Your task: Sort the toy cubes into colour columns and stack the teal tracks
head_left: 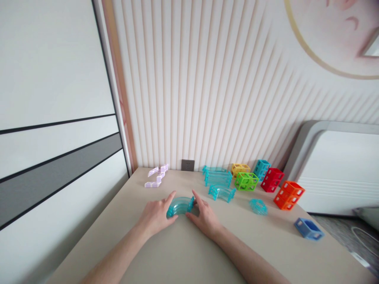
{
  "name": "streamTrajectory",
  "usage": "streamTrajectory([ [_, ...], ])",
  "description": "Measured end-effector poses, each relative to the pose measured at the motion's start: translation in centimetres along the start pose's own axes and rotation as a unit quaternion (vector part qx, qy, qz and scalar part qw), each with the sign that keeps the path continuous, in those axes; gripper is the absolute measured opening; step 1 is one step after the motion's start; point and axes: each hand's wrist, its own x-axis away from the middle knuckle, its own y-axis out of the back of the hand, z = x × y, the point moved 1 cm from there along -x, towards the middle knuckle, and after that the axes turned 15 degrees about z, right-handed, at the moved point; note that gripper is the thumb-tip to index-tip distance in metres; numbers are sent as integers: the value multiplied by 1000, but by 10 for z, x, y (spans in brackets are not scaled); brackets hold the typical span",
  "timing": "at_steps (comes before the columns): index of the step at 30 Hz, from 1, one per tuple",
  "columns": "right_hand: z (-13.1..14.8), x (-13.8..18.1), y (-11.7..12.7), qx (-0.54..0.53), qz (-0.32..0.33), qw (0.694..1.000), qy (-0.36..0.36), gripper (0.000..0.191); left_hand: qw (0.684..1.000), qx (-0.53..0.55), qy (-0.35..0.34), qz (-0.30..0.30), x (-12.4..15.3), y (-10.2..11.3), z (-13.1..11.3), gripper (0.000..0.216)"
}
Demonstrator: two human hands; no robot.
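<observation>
A clear teal curved tube piece (181,206) lies on the table between my two hands, its bend arching away from me. My left hand (156,213) has its thumb and fingers around the tube's left end. At the other end, my right hand (206,217) holds the connector between thumb and fingers, with the index finger pointing forward. Another curved teal tube (222,193) rests beyond my right hand. Behind it are straight teal tubes (218,178).
Lilac pieces (157,176) lie at the back left. On the right stand yellow (240,170), green (246,181), blue (262,169), red (272,180) and orange (289,195) block frames, a teal ring-shaped piece (258,206) and a blue block (308,228). A ribbed wall (189,86) borders the table.
</observation>
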Motion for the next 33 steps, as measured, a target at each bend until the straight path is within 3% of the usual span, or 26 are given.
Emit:
streamTrajectory([
  [14,0,1,-1,64,-57,996,22,72,999,25,42,-11,-8,-6,9,85],
  [33,4,1,0,97,-84,991,25,72,998,28,59,-7,-8,-5,7,84],
])
